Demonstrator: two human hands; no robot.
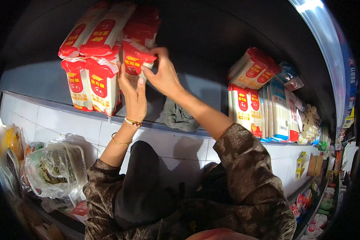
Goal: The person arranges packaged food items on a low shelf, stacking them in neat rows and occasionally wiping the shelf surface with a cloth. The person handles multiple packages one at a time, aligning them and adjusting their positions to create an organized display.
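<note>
Both my hands are on one red and white plastic packet of dried noodles (134, 61) on a dark shelf (45, 78). My left hand (132, 91) lies along its lower left side, palm towards it, fingers extended. My right hand (162, 73) pinches the red film at the packet's upper right end between thumb and fingers. Directly to the left stands a stack of matching noodle packets (99, 85), two layers high. Behind the packet lie more red packets (141, 25). A crumpled grey cloth (180, 115) rests on the shelf edge below my right forearm.
Farther right on the shelf are more noodle packets (244, 105), white and blue packs (278, 108) and round bundles (310, 120). A plastic-lined basket (55, 171) is at lower left on the floor side. A cardboard box (315, 165) and a yellow carton (301, 165) are on the right.
</note>
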